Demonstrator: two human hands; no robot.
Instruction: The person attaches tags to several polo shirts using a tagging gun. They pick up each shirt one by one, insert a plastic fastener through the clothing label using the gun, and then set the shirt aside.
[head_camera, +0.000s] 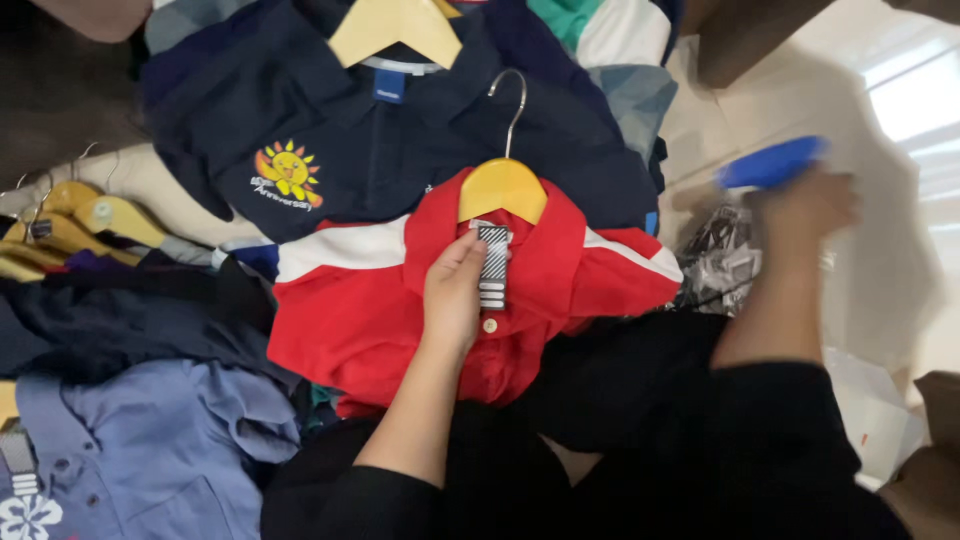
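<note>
head view, the only one: the left hand (455, 295) rests on the chest of a red polo shirt (370, 300), its thumb and fingertips pinched on a striped black-and-white tag (493, 265) hanging just below the collar. the shirt hangs on a yellow wooden hanger (503, 188) with a metal hook and lies on top of the heap, over a navy polo (400, 140) with a sun emblem, which sits on its own pale hanger. the red shirt has white bands across the shoulders and sleeves, a buttoned placket, and a soft knit look with loose folds at the hem.

judging from that, it should be light and limp, sagging wherever it is not supported; the stiff hanger shoulder or hook seems the surest place to lift it, the collar second.

the right hand (805, 205) is raised off to the side, blurred, fingers closed around a blue object (772, 162) whose kind i cannot tell. a light blue shirt (150, 450) lies at lower left, more yellow hangers (95, 215) beyond it.
</note>
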